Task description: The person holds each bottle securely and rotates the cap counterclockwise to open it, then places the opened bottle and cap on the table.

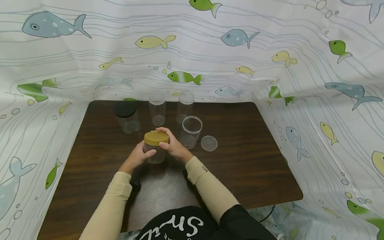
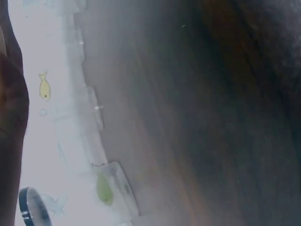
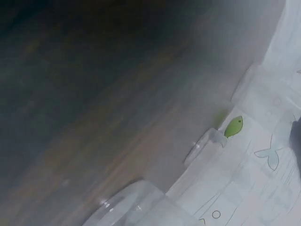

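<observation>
A clear plastic jar [image 1: 156,156] with a yellow lid [image 1: 156,137] is held upright over the near middle of the table. My left hand [image 1: 138,156] grips the jar's body from the left, thumb across the front. From the right, my right hand [image 1: 176,148] holds the yellow lid, thumb at its front edge and fingers round the far side. Just right of the hands stands a clear jar without a lid [image 1: 189,138], and beside it lies a round translucent lid [image 1: 209,143]. The left wrist view has only a dark edge of the hand [image 2: 11,117].
A black-lidded jar [image 1: 130,126] stands at the back left. Two clear-lidded jars, one on the left [image 1: 157,111] and one on the right [image 1: 184,108], stand along the back. A fish-patterned sheet [image 1: 192,50] surrounds the brown table [image 1: 240,160].
</observation>
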Tool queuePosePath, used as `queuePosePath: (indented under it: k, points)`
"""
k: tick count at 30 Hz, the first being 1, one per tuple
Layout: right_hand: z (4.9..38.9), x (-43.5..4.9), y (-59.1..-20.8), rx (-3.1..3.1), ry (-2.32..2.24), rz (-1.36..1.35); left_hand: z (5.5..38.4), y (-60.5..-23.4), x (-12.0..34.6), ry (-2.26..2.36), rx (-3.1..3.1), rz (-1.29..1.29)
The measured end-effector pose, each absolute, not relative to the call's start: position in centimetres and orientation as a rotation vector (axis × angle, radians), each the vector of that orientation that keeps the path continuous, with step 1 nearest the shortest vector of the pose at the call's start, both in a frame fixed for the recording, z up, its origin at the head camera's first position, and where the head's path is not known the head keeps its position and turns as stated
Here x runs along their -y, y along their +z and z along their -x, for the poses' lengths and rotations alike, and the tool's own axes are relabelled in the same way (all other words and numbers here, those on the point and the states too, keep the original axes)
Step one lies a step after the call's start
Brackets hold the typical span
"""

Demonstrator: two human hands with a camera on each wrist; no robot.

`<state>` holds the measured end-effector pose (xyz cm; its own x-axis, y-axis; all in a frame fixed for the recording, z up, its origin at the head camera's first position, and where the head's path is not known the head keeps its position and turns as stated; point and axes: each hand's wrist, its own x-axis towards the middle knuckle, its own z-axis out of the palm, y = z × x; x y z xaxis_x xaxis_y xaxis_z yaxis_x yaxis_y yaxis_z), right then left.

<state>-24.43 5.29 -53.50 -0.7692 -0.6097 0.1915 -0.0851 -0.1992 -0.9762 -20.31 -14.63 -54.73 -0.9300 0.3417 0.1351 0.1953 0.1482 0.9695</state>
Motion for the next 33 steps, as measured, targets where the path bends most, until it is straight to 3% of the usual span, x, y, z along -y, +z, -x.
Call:
queuePosePath:
  k: [10, 21, 25, 33]
  points:
    - [22.6, -3.5, -53.4, -2.053, -1.982, 0.340, 21.0, -54.7, 13.1, 1.560, -2.806, -0.086]
    - [22.6, -1.9, -52.7, -2.199, -2.123, 0.133, 21.0, -54.4, 12.0, 1.494, -2.916, -0.098]
    - [22.8, -2.5, -52.3, -2.184, -2.114, 0.190, 20.8, -54.0, 12.3, 1.571, -2.811, -0.145]
    - [24.3, -4.4, -52.0, -1.845, -2.085, 0.640, 20.4, -53.0, 13.9, 1.728, -2.521, -0.385]
